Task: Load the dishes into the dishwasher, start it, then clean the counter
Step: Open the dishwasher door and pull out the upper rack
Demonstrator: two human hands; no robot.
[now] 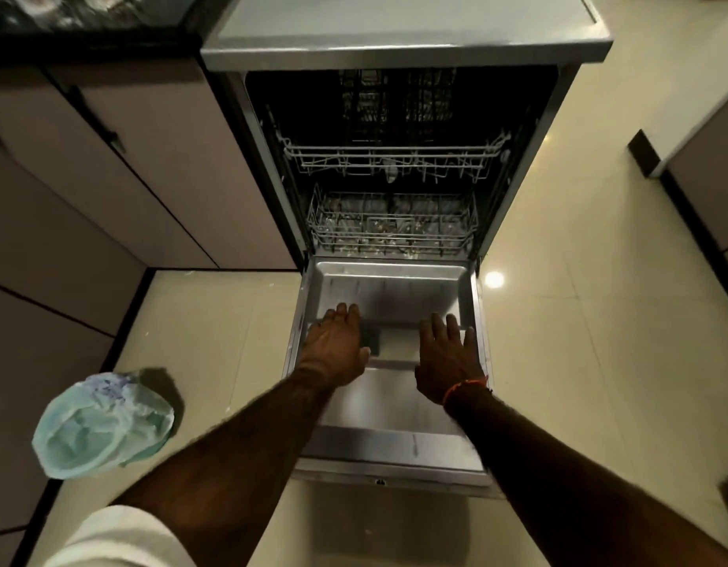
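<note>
1. Over the lowered dishwasher door [389,407]: left hand [337,349] and right hand [447,361], palms down, well apart, fingers straight, gripping nothing.
2. Inside the open dishwasher [395,55]: upper rack [391,157] and lower rack [391,231], both pushed in; contents of the lower one too dim to name.
3. On the floor to the left, beside the cabinets [129,178]: a pale green bag-lined bin [102,425].
4. Round the right wrist: an orange thread [464,388].
</note>
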